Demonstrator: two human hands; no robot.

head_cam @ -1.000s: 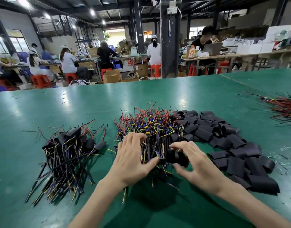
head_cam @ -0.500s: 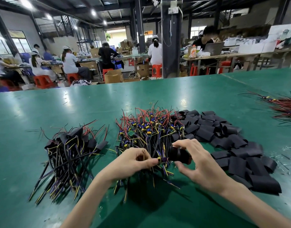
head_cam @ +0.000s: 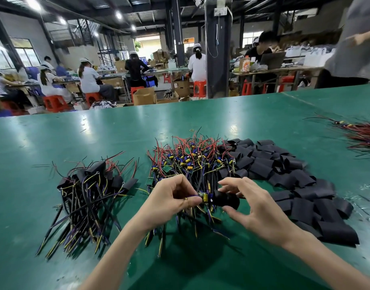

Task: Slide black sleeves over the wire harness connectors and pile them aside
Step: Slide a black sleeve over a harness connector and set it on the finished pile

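Note:
My left hand (head_cam: 171, 197) pinches a wire harness (head_cam: 205, 197) by its small board with a yellow part, held just above the middle heap. My right hand (head_cam: 255, 208) holds a black sleeve (head_cam: 225, 199) with its mouth against that connector end. Under both hands lies the heap of bare harnesses (head_cam: 192, 162) with red, blue and yellow wires. Loose black sleeves (head_cam: 284, 176) are spread to the right. A pile of sleeved harnesses (head_cam: 88, 189) lies to the left.
The green table (head_cam: 54, 139) stretches wide around the piles. Another bundle of red wires (head_cam: 361, 135) lies at the far right edge. Beyond the table's far edge, several people sit at benches with orange stools, and a person stands at the top right.
My left hand has lifted one harness out of the heap and brought its connector to the sleeve. My right hand rose with the sleeve to meet it.

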